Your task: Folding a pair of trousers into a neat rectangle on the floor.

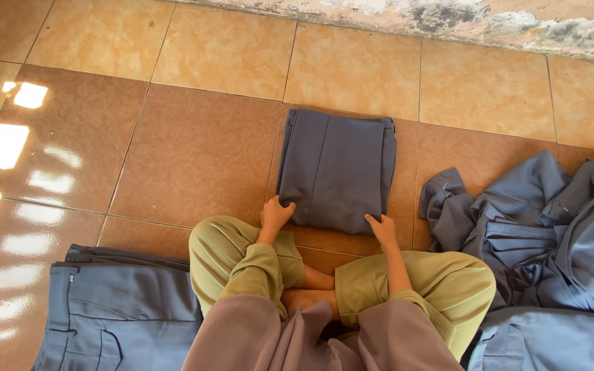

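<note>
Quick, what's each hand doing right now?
Left hand: closed on the near left corner of the folded garment.
Right hand: closed on its near right corner.

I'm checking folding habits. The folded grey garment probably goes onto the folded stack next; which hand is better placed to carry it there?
Probably the left hand. It grips the garment's near left corner, on the same side as the stack. The right hand sits toward the unfolded pile.
</note>
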